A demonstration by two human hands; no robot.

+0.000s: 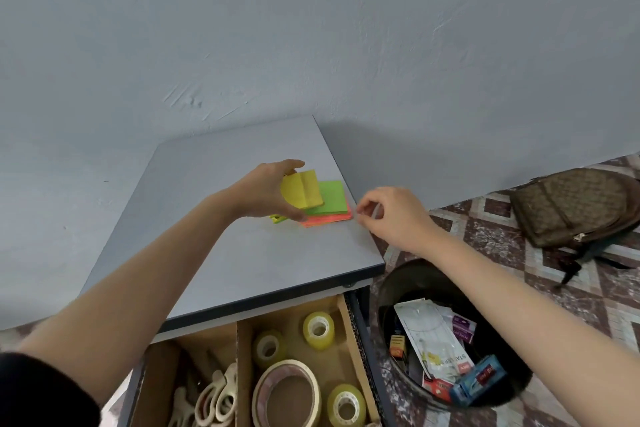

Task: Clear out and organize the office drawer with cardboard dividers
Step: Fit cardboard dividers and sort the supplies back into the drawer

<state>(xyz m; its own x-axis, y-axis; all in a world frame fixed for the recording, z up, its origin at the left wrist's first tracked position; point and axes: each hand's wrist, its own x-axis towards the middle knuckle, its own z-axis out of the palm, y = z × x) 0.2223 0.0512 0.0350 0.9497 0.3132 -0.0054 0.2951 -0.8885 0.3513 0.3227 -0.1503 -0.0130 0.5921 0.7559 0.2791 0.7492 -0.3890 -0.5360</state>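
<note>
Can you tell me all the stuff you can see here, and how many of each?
yellow sticky pad: one, yellow, held over the desk top
sticky pad stack: one, green on orange, near the desk top's right edge
desk top: one, grey, above the open drawer
drawer: one, brown cardboard dividers, open
small tape rolls: three, clear yellowish, right compartment
big tape roll: one, cream, right compartment
scissors: at least two, cream handles, left compartment
bin: one, dark, on the floor right of the drawer, holding packets and a blue box
backpack: one, brown, floor at right
left hand: holds the yellow sticky pad
right hand: fingers curled; whether it holds anything is unclear
</note>
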